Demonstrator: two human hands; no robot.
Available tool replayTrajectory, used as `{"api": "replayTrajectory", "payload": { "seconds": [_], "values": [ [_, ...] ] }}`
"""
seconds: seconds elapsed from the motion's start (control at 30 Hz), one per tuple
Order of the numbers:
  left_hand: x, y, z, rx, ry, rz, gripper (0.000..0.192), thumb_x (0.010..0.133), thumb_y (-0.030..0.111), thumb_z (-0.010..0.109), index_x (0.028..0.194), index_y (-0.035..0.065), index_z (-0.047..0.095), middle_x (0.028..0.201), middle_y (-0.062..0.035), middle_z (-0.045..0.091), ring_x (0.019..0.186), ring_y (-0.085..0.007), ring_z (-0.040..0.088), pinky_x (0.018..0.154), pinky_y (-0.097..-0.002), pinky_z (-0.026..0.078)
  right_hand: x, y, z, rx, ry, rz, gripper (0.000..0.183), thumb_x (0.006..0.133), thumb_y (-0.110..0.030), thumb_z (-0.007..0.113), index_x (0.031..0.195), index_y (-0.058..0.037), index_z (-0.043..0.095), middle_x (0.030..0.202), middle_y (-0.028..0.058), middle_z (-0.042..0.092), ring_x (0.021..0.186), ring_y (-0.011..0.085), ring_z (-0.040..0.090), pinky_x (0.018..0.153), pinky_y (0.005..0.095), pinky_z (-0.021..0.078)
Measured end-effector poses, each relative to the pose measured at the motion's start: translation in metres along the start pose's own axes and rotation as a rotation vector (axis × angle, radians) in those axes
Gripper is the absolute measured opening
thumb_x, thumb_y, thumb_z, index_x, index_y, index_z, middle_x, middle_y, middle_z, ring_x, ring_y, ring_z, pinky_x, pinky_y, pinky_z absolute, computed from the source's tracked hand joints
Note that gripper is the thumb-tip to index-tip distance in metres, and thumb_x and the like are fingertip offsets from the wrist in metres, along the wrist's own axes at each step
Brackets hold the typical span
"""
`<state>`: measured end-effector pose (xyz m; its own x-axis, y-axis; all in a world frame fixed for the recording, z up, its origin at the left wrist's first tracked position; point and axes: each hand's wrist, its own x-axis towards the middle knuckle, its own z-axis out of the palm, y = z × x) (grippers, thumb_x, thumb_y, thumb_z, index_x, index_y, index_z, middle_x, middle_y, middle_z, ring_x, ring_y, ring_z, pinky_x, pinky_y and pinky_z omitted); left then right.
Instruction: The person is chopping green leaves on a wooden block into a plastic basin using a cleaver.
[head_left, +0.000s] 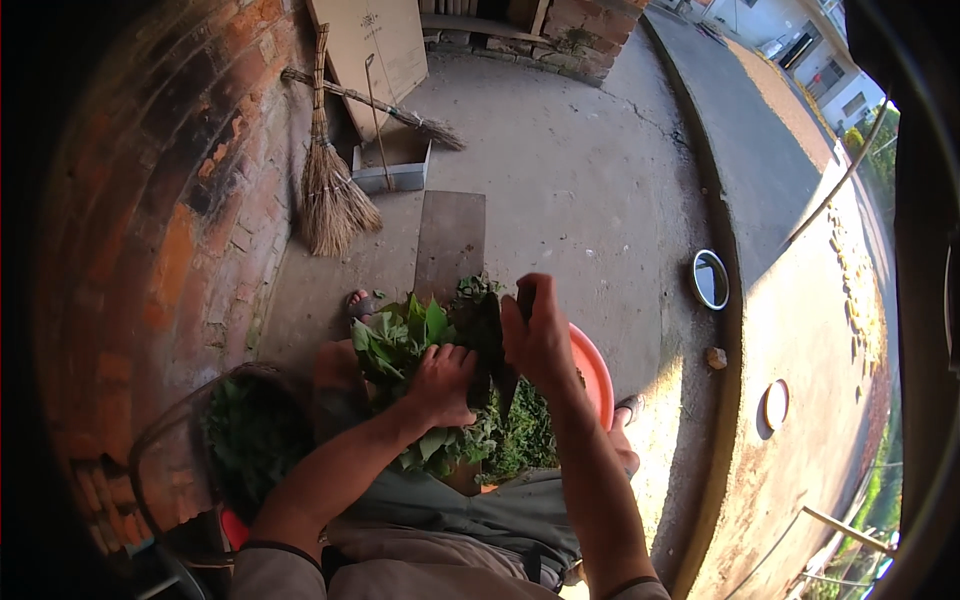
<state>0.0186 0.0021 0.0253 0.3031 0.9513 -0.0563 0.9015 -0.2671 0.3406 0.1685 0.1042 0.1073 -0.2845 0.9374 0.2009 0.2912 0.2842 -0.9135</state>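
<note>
My left hand (444, 384) is closed over a bunch of broad green leaves (390, 341), pressing it down between my knees. In my right hand (538, 330) is the handle of a knife, its dark blade (505, 386) pointing down just right of the bunch. Finely chopped greens (529, 435) lie below and right of the blade, in a pink basin (594, 367) whose rim shows past my right forearm. A long wooden board (450, 232) reaches forward from under the leaves; its near part is mostly hidden.
At my left stands a basket of dark green leaves (251, 427) with a curved handle. Ahead, by the brick wall (172, 225), are a straw broom (334, 195) and a metal dustpan (394, 176). A metal bowl (709, 280) and a stone (716, 358) sit near the floor's right edge.
</note>
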Motion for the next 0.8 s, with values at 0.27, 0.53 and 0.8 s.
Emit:
{"api": "replayTrajectory", "payload": {
  "seconds": [0.27,0.53,0.8],
  "values": [
    [0.033,0.002,0.0,0.102,-0.197,-0.081,0.076,0.051,0.041,0.086,0.111,0.0023,0.06,0.107,-0.0171,0.06,0.107,-0.034,0.056,0.095,-0.0464,0.043,0.074,-0.028,-0.006,0.038,-0.144,0.347,0.026,0.096,-0.018,0.057,0.11,0.0003,0.045,0.076,0.0207,0.062,0.053,0.0321,0.063,0.048,0.0437,0.0508],
    [0.025,0.001,0.011,0.023,-0.145,-0.13,0.067,0.059,0.031,0.08,0.115,0.0043,0.056,0.113,-0.0151,0.058,0.115,-0.0331,0.053,0.101,-0.0448,0.04,-0.096,0.015,0.027,-0.19,0.14,-0.06,0.034,0.095,-0.008,0.064,0.124,-0.0026,0.046,0.082,0.0186,0.064,0.07,0.0368,0.067,0.062,0.0421,0.0529],
    [0.011,0.005,0.008,-0.008,0.034,0.002,0.087,0.046,0.038,0.088,0.118,0.0026,0.055,0.109,-0.0154,0.057,0.108,-0.0339,0.055,0.097,-0.045,0.042,0.075,-0.015,-0.01,0.091,-0.123,0.289,0.024,0.097,-0.016,0.056,0.107,0.0011,0.043,0.069,0.0171,0.06,0.044,0.0273,0.06,0.041,0.0415,0.0484]
  ]
}}
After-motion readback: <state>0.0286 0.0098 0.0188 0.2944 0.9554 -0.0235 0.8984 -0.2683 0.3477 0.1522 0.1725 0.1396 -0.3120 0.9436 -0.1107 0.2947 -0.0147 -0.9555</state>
